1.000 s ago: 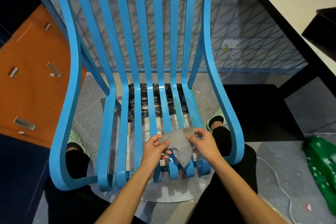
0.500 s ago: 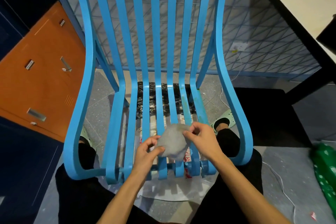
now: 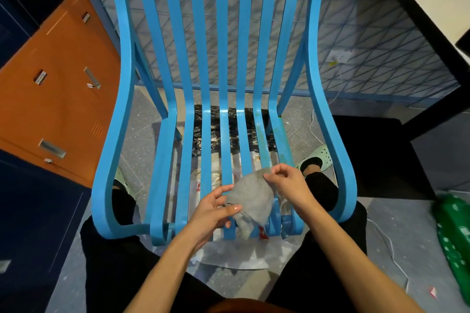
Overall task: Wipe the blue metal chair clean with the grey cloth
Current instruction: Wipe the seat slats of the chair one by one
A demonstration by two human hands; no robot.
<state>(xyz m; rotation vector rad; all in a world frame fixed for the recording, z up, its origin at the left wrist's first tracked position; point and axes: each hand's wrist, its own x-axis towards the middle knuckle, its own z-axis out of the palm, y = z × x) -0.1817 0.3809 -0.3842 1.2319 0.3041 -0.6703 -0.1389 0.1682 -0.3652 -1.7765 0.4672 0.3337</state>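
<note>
Grey cloth [image 3: 250, 198] is sitting bunched up between both hands, low in the middle of the frame, right over the front lip of the blue metal chair [image 3: 122, 84]. Left hand [image 3: 211, 211] is cupping it from the lower left with the thumb lying across the fabric. The right hand [image 3: 284, 185] is pinching the upper right corner, so both are gripping the cloth and nothing else.

Seat slats [image 3: 204, 150] are running lengthwise straight away from the person, toward the top of the frame, then bending up into the backrest. Grubbiest-looking slat [image 3: 262, 140], speckled with brownish marks, is lying just up and right of the cloth, basically above the right hand. Looks like the right hand is the closer one for that spot, and a wipe would probably be going along the slat, not across it.
</note>
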